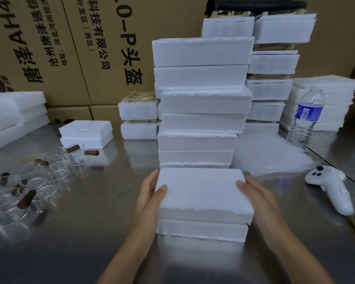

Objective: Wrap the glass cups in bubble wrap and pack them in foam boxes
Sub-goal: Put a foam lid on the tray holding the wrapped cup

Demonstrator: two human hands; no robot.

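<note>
Left hand (150,194) and right hand (256,193) clasp a white, rough-edged foam box (201,195) on the brushed steel table (86,232)

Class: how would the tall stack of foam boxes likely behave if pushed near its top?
Probably topples: the stack is tall and narrow, with its layers visibly offset. Being foam, it is likely light, so the upper layers may slide off. The shiny metal table may let the base skid.
</note>
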